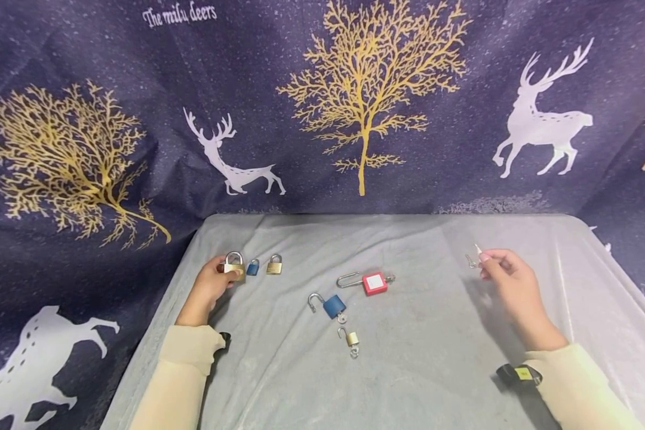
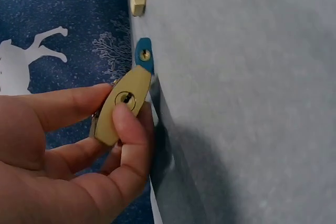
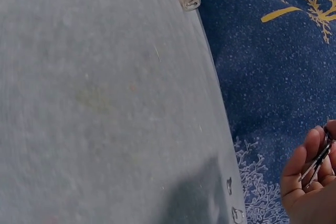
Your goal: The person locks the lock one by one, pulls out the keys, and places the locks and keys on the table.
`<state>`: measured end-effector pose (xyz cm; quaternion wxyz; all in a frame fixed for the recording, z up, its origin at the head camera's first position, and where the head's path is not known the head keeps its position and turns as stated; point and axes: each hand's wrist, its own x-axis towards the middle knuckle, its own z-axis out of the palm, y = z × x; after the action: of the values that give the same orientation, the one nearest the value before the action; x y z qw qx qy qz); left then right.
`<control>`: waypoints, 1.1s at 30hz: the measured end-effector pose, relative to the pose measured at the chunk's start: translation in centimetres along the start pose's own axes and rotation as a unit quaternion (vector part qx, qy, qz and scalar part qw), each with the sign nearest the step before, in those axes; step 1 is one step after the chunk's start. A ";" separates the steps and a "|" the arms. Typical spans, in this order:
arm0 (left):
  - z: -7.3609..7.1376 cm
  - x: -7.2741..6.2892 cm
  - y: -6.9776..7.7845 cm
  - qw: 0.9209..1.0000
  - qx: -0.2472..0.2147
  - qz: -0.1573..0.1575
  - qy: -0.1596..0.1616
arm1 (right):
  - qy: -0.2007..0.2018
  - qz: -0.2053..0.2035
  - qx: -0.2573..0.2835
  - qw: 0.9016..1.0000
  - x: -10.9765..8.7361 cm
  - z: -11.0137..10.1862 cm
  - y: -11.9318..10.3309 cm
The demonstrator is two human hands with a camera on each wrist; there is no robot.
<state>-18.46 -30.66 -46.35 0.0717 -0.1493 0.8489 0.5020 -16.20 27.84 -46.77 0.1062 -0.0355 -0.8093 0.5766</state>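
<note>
My left hand (image 1: 213, 283) grips a large brass padlock (image 1: 235, 266) with its shackle closed. In the left wrist view the thumb and fingers hold the padlock's body (image 2: 137, 81), and the keyhole side faces that camera. Beside it on the table stand a small blue padlock (image 1: 253, 267) and a smaller brass padlock (image 1: 274, 264), both closed. Over the table's right side, my right hand (image 1: 510, 283) pinches slim metal keys (image 3: 316, 165); how many is unclear. Close by, other small metal keys (image 3: 237, 215) lie near the table edge in the right wrist view.
Mid-table lie three padlocks with open shackles and keys at their bases: a red padlock (image 1: 375, 283), a blue padlock (image 1: 334, 306) and a small brass padlock (image 1: 352, 338). A grey cloth (image 1: 419, 370) covers the table. Behind hangs a dark blue curtain (image 1: 435, 149) with deer and trees.
</note>
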 end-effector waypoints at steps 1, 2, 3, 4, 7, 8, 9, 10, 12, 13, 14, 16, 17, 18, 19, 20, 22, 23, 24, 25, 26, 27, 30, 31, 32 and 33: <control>-0.1 0.0 -0.1 1.000 0.008 -0.002 -0.004 | 0.000 0.001 -0.001 1.000 0.0 -0.1 0.0; -0.2 0.0 -0.1 1.000 0.015 -0.004 -0.008 | 0.000 0.000 -0.003 1.000 0.1 -0.2 0.0; -0.3 0.0 -0.1 1.000 0.021 -0.005 -0.011 | 0.000 0.001 -0.008 1.000 0.2 -0.2 0.1; -0.3 0.0 -0.2 1.000 0.027 -0.005 -0.015 | 0.000 0.002 -0.012 1.000 0.2 -0.3 0.1; -0.5 0.0 -0.2 0.999 0.040 -0.010 -0.014 | -0.001 0.006 -0.028 1.000 0.4 -0.7 0.1; -0.6 -0.1 -0.2 0.999 0.045 -0.009 -0.012 | -0.001 0.008 -0.032 0.999 0.4 -0.9 0.2; -0.6 -0.1 -0.3 0.999 0.052 -0.009 -0.009 | 0.000 0.011 -0.037 0.999 0.5 -1.0 0.2; -0.6 -0.1 -0.3 0.998 0.058 -0.007 -0.005 | 0.000 0.014 -0.042 0.999 0.6 -1.2 0.2; -0.6 -0.1 -0.4 0.997 0.077 -0.003 0.006 | 0.001 0.021 -0.045 0.999 0.7 -1.4 0.3; -0.5 -0.2 -0.4 0.996 0.089 0.001 0.011 | 0.001 0.026 -0.046 0.999 0.8 -1.5 0.4; -0.6 -0.3 -0.3 0.995 0.101 0.009 0.016 | 0.000 0.027 -0.043 0.999 0.9 -1.6 0.4; -0.6 -0.3 -0.3 0.991 0.129 0.022 0.026 | -0.001 0.031 -0.038 0.999 1.0 -1.8 0.5; -0.6 -0.4 -0.3 0.989 0.145 0.028 0.031 | -0.002 0.033 -0.035 0.999 1.0 -1.9 0.6; -0.7 -0.4 -0.3 0.986 0.158 0.034 0.035 | -0.003 0.033 -0.030 0.999 1.1 -2.0 0.6; -0.7 -0.4 -0.3 0.984 0.172 0.041 0.039 | -0.005 0.034 -0.029 0.999 1.1 -2.2 0.7; -0.7 -0.5 -0.3 0.980 0.190 0.048 0.045 | -0.006 0.034 -0.030 0.999 1.2 -2.3 0.8; -0.8 -0.5 -0.4 0.973 0.217 0.058 0.053 | -0.010 0.038 -0.034 0.999 1.3 -2.7 0.9; -0.8 -0.5 -0.4 0.970 0.227 0.061 0.055 | -0.011 0.040 -0.036 0.998 1.3 -2.8 1.0; -0.8 -0.5 -0.4 0.968 0.236 0.064 0.057 | -0.012 0.041 -0.038 0.998 1.4 -3.0 1.1; -0.8 -0.5 -0.4 0.966 0.243 0.067 0.060 | -0.014 0.043 -0.046 0.998 1.5 -3.2 1.1; -0.8 -0.5 -0.4 0.965 0.248 0.067 0.062 | -0.013 0.046 -0.050 0.998 1.6 -3.3 1.2; -0.8 -0.5 -0.3 0.965 0.248 0.066 0.061 | -0.015 0.047 -0.057 0.997 1.7 -3.5 1.2; -0.8 -0.7 -0.2 0.965 0.246 0.068 0.059 | -0.016 0.049 -0.085 0.995 1.9 -3.9 1.4; -0.8 -0.7 -0.1 0.965 0.245 0.070 0.062 | -0.018 0.050 -0.097 0.994 2.0 -3.9 1.5; -0.8 -0.8 0.0 0.966 0.241 0.071 0.065 | -0.020 0.051 -0.101 0.993 2.0 -4.0 1.6; -0.8 -0.9 0.1 0.966 0.238 0.074 0.069 | -0.021 0.051 -0.107 0.993 2.1 -4.0 1.7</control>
<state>-17.62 -31.16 -45.63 0.0090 -0.0985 0.9554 0.2784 -17.48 32.51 -46.79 0.0551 -0.0758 -0.8657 0.4917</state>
